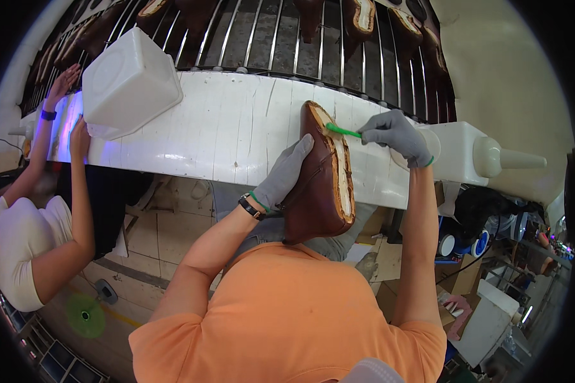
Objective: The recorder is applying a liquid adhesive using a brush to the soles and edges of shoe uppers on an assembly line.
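In the head view, the person's two hands wear grey gloves, and each one is holding one thing. The left hand (290, 171) is closed around the side of one brown boot (312, 185), which is tilted in front of the body, at the near edge of the white table (227, 124), its pale sole turned to the right. The right hand (397, 137) grips one green brush (346, 131) by the handle; the brush head seems to touch the sole, near its far end. One black wristband (252, 207) is on the left wrist. On the table stand one white container (128, 86) at left and one white nozzle bottle (469, 153) at right. Behind, the rollers (275, 38) carry several brown shoes (359, 18); at the left they are too crowded to count. One co-worker (32, 242) shows two bare hands.
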